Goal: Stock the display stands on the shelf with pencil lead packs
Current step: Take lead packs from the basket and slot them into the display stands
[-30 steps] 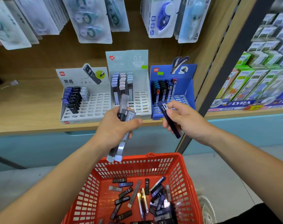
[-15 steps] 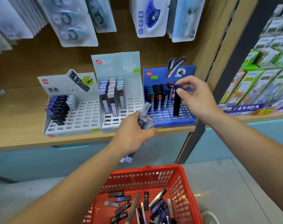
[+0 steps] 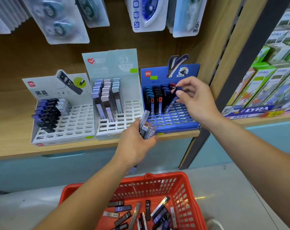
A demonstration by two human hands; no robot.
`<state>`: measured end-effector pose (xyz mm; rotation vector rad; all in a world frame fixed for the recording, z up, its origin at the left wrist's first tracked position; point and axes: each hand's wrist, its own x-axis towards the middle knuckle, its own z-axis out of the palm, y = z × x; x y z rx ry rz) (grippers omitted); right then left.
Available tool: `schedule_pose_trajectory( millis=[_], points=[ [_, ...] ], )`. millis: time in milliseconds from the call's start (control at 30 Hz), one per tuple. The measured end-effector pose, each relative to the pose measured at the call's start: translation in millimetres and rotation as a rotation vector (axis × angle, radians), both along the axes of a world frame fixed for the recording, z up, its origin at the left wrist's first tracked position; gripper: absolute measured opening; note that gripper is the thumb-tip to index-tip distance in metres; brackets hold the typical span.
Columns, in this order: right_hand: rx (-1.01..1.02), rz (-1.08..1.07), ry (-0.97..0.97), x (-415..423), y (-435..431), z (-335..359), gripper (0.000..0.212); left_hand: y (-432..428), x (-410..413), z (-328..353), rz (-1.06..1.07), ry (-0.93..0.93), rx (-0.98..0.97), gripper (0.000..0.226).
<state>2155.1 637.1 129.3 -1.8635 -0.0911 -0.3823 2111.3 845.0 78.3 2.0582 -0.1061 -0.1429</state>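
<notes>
- R hand (image 3: 195,103) pinches dark-blue lead pack (image 3: 173,98) at its cap; vs 0.5 s ago pack is now tilted, low end at blue stand (image 3: 174,124) grid, centre-right
- L hand (image 3: 136,143) grips spare packs (image 3: 145,127), frame centre
- I judge seating is nearly done

two bare hands are seen, the left hand (image 3: 134,144) and the right hand (image 3: 198,105), each joined to a forearm that is left uncovered as far as can be seen. the left forearm (image 3: 91,188) and the right forearm (image 3: 257,151) are shown slim and smooth, with bare wrists. a short, trimmed nail is made out on the right thumb (image 3: 179,93).
</notes>
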Motion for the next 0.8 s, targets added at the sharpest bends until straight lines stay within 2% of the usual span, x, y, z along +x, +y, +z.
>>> schedule_pose_trajectory(
  millis=[267, 433, 800],
  points=[
    [-0.051, 0.039, 0.004, -4, -1, -1, 0.028, 2, 4, 3, 0.011, -0.030, 0.039, 0.022],
    [-0.196, 0.036, -0.038, 0, 2, 0, 0.030, -1, 7, 6, 0.002, -0.022, 0.090, 0.025],
    [-0.471, 0.021, -0.065, 12, 7, 14, 0.016, 0, 14, 17, -0.061, 0.011, 0.187, 0.028]
  ],
)
